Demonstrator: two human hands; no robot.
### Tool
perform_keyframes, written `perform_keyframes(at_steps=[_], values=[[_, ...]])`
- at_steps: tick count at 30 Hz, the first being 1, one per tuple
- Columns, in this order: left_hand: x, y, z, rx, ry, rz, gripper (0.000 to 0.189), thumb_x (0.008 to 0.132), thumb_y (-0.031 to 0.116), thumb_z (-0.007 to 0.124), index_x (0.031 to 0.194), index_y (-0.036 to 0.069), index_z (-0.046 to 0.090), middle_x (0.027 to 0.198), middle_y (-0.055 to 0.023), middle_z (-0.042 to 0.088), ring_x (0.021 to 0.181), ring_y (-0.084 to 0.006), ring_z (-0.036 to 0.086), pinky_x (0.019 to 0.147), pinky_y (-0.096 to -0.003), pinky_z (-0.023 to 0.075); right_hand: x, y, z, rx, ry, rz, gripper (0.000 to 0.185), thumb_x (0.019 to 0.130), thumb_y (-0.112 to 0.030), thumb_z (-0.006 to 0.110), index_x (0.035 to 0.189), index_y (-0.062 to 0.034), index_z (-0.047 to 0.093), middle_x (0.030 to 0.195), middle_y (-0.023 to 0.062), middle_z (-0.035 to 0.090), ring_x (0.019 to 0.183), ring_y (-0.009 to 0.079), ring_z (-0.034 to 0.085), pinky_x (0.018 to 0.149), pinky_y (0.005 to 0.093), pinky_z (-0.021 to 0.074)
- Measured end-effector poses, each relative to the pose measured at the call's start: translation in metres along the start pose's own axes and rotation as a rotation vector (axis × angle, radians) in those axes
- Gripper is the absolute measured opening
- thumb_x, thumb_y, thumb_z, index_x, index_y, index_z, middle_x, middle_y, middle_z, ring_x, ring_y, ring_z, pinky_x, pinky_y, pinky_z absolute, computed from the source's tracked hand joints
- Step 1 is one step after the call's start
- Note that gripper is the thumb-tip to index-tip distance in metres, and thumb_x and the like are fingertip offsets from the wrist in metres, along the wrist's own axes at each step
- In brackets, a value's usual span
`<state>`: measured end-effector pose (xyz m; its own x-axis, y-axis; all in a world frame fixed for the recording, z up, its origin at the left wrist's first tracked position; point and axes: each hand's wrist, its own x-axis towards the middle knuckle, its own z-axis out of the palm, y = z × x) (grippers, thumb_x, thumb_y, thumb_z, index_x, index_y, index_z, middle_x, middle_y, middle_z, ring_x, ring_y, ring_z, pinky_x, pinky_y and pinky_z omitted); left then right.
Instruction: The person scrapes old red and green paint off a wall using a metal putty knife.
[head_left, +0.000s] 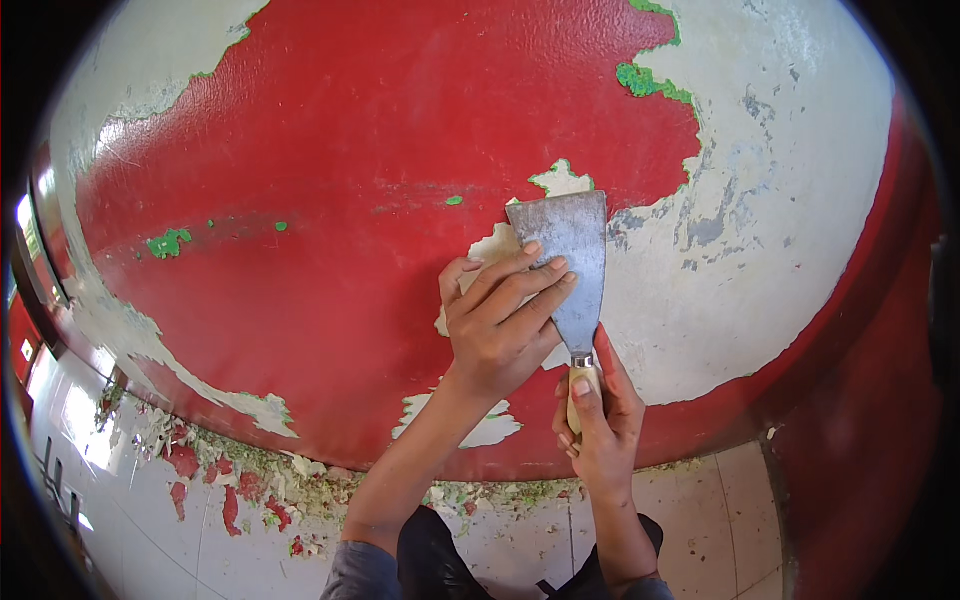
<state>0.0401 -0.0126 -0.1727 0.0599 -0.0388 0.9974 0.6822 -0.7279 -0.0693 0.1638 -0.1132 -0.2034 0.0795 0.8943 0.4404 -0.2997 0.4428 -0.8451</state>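
A wide metal scraper (574, 262) with a pale wooden handle lies against the red painted wall (337, 150), blade upward. My right hand (606, 420) is closed around its handle, with a finger along the lower edge of the blade. The fingers of my left hand (506, 315) rest spread on the blade's flat face, from its left side. Just above the blade's edge is a small pale bare patch (562, 180) rimmed in green. A larger pale bare area (750, 247) with grey marks spreads to the right. What lies behind the blade is hidden.
Red, green and cream paint flakes (247, 487) lie along the foot of the wall on the white tiled floor (517, 532). Another bare patch (491, 431) is low on the wall, behind my left forearm. A dark red surface (862, 450) stands at the right.
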Motion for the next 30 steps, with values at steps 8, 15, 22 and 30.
perform_keyframes(at_steps=[8, 15, 22, 30], values=[[-0.011, 0.003, -0.003, 0.009, -0.053, 0.017, 0.030, 0.061, 0.011, 0.073, 0.091, 0.017, 0.074, 0.103, 0.0068, 0.069, 0.106, -0.0115, 0.062, 0.091, -0.0386, 0.0314, -0.007, 0.002, -0.004, -0.045, 0.003, 0.010, 0.050, 0.098, -0.005, 0.049, 0.147, -0.0015, 0.035, 0.083, 0.0031, 0.055, 0.052, 0.0031, 0.043, 0.044, 0.0188, 0.0360], [-0.016, 0.007, -0.002, 0.013, -0.061, -0.004, 0.028, 0.064, 0.012, 0.073, 0.091, 0.017, 0.075, 0.102, 0.0064, 0.070, 0.103, -0.0119, 0.062, 0.091, -0.0382, 0.0315, -0.008, 0.005, -0.009, -0.071, 0.010, 0.041, 0.050, 0.098, -0.004, 0.048, 0.146, -0.0016, 0.036, 0.084, 0.0027, 0.054, 0.052, 0.0034, 0.044, 0.045, 0.0195, 0.0365], [-0.018, 0.009, -0.003, 0.018, -0.069, 0.009, 0.027, 0.064, 0.013, 0.074, 0.090, 0.017, 0.075, 0.100, 0.0063, 0.070, 0.104, -0.0117, 0.062, 0.091, -0.0377, 0.0307, -0.012, 0.009, -0.010, -0.041, 0.013, 0.049, 0.051, 0.098, -0.004, 0.049, 0.147, -0.0024, 0.035, 0.082, 0.0019, 0.053, 0.053, 0.0036, 0.043, 0.046, 0.0196, 0.0369], [-0.022, 0.012, -0.007, 0.027, -0.099, 0.010, 0.029, 0.064, 0.015, 0.074, 0.093, 0.018, 0.075, 0.102, 0.0063, 0.069, 0.106, -0.0115, 0.061, 0.095, -0.0389, 0.0289, -0.015, 0.010, -0.014, -0.008, -0.009, 0.057, 0.051, 0.099, -0.006, 0.050, 0.147, -0.0030, 0.034, 0.084, 0.0020, 0.055, 0.055, 0.0031, 0.043, 0.046, 0.0187, 0.0374]])
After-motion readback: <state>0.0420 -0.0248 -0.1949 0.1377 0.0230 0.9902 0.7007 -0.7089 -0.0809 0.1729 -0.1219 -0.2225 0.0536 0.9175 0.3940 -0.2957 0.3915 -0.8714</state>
